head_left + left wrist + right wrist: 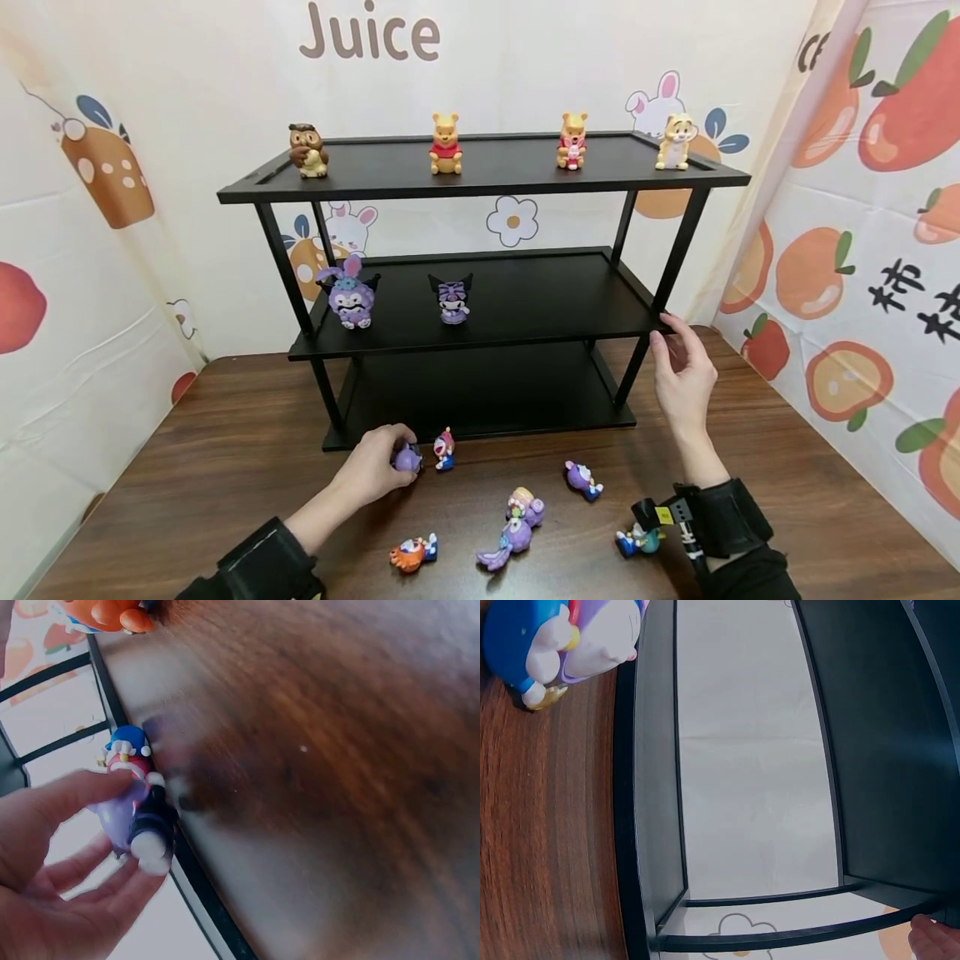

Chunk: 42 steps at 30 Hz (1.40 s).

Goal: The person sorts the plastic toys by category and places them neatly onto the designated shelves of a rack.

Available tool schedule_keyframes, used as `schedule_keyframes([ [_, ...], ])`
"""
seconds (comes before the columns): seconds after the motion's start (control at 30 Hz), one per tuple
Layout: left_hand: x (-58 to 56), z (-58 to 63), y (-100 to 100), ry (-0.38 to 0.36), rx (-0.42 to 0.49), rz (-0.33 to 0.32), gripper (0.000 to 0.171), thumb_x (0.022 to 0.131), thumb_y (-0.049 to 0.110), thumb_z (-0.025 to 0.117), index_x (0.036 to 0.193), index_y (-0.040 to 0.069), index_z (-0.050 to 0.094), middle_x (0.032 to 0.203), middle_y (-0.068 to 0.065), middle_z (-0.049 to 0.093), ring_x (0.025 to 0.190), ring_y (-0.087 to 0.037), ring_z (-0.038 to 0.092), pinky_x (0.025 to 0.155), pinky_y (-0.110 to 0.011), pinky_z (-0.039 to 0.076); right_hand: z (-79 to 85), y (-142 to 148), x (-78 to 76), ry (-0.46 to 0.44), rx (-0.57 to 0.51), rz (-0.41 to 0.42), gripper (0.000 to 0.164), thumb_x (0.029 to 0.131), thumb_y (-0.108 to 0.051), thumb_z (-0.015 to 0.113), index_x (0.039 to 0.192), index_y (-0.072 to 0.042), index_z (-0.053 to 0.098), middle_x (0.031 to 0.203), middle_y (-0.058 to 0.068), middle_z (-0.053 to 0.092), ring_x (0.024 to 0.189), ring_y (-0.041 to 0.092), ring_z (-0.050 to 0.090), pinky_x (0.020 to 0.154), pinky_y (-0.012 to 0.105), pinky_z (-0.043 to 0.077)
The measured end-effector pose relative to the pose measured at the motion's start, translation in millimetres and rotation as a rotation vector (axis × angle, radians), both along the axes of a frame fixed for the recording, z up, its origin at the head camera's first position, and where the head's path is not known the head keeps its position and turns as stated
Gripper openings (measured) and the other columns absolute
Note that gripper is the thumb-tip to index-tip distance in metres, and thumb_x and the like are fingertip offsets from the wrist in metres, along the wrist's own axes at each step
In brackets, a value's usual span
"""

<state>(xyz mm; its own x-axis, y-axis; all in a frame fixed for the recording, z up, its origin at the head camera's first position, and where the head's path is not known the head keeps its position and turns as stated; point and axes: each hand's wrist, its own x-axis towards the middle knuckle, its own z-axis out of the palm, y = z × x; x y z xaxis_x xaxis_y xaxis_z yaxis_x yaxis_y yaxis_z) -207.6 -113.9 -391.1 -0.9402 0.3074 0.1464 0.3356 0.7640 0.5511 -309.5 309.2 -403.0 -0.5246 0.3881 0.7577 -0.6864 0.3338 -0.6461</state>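
My left hand (378, 462) pinches a small purple-and-black figurine (407, 458) between thumb and fingers, low in front of the rack. In the left wrist view the held figurine (135, 817) shows its pale feet and dark body. Just right of that hand, a figurine with a pink hat and blue base (444, 450) stands on the table. My right hand (684, 375) grips the right front corner of the middle shelf of the black three-tier rack (525, 304), thumb and fingers at its edge. Two purple figurines (453, 302) (351, 298) stand on that shelf's left half.
On the top shelf stand an owl figurine (309, 152), two yellow bears (446, 146) (572, 142) and a pale yellow figurine (676, 143). An orange figurine (412, 553), purple ones (516, 533) (582, 479) and a teal-and-blue one (639, 540) lie on the wooden table (247, 483).
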Motion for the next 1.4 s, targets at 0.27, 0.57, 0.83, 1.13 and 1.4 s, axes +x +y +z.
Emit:
schedule_keyframes([
  [0.27, 3.1, 2.5, -12.9, -0.049, 0.082, -0.13, 0.034, 0.065, 0.002, 0.076, 0.093, 0.003, 0.055, 0.085, -0.005, 0.054, 0.073, -0.015, 0.052, 0.059, -0.026, 0.046, -5.8, 2.9, -2.5, -0.03, 0.089, -0.127, 0.032, 0.083, -0.018, 0.062, 0.115, -0.015, 0.06, 0.113, 0.004, 0.058, 0.091, 0.014, 0.06, 0.078, 0.02, 0.045],
  [0.57, 11.9, 2.6, -10.8, 0.046, -0.042, -0.093, 0.041, 0.062, 0.007, 0.079, 0.095, 0.002, 0.056, 0.092, -0.006, 0.051, 0.077, -0.015, 0.051, 0.066, -0.03, 0.047, -8.7, 8.8, -4.0, -0.023, 0.093, -0.099, 0.032, 0.081, -0.016, 0.065, 0.113, -0.017, 0.061, 0.111, 0.004, 0.059, 0.089, 0.016, 0.061, 0.076, 0.019, 0.046],
  [0.83, 26.6, 10.3, 7.3, 0.199, -0.232, 0.08, 0.054, 0.064, 0.038, 0.075, 0.092, -0.004, 0.055, 0.08, -0.008, 0.048, 0.067, -0.017, 0.049, 0.056, -0.031, 0.047, 21.0, -14.3, 22.0, -0.011, 0.028, -0.036, 0.031, 0.081, -0.013, 0.064, 0.112, -0.009, 0.062, 0.112, 0.008, 0.059, 0.09, 0.012, 0.06, 0.079, 0.018, 0.044],
  [1.13, 23.6, 7.0, 15.2, 0.139, -0.308, 0.154, 0.053, 0.067, 0.039, 0.073, 0.082, -0.008, 0.054, 0.069, -0.012, 0.049, 0.056, -0.02, 0.053, 0.049, -0.032, 0.047, 58.5, -44.3, 57.7, -0.137, 0.118, -0.166, 0.029, 0.085, -0.008, 0.059, 0.113, -0.002, 0.059, 0.111, 0.011, 0.058, 0.087, 0.0, 0.057, 0.075, 0.012, 0.042],
  [1.4, 17.3, 5.3, 13.1, 0.06, -0.272, 0.108, 0.037, 0.067, 0.02, 0.076, 0.084, -0.006, 0.056, 0.071, -0.01, 0.052, 0.058, -0.017, 0.052, 0.052, -0.033, 0.047, 73.1, -56.1, 70.3, -0.122, 0.114, -0.146, 0.028, 0.083, 0.001, 0.057, 0.11, 0.007, 0.057, 0.109, 0.02, 0.057, 0.087, 0.002, 0.058, 0.075, 0.012, 0.042],
])
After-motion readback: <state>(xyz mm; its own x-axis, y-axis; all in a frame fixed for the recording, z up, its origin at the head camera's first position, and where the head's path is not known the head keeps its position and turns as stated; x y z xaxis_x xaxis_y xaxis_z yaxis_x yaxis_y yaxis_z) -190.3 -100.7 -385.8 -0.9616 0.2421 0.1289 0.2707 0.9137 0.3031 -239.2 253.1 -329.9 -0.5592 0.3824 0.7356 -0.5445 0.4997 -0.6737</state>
